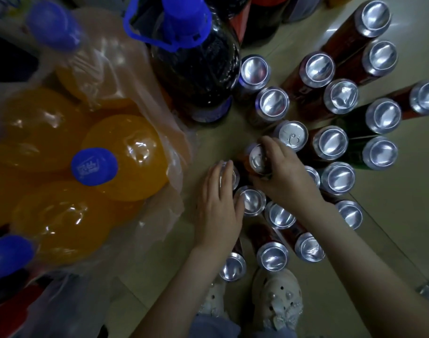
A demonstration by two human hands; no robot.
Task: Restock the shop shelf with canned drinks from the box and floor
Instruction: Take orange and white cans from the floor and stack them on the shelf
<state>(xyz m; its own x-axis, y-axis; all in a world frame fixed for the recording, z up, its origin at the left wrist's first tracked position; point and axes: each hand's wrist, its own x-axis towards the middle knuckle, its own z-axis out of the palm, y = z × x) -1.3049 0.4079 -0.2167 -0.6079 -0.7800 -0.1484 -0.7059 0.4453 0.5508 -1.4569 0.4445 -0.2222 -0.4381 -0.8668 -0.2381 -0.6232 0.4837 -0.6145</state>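
Note:
Several drink cans stand upright on the tan floor (pixel 216 140), their silver ends facing me. My right hand (pixel 285 176) grips one orange-sided can (pixel 257 159) near the middle of the group, fingers curled round its top rim. My left hand (pixel 218 211) covers another can (pixel 230 175), fingers over its top, thumb against a neighbouring can (pixel 252 200). Red-brown cans (pixel 319 69) and green cans (pixel 382 115) stand to the right. No shelf or box is in view.
A large dark cola bottle (pixel 196 69) with a blue cap and handle stands behind the cans. At left, orange soda bottles (pixel 125 157) sit in clear shrink wrap. My feet in pale clogs (pixel 277 298) are at the bottom, close to the nearest cans.

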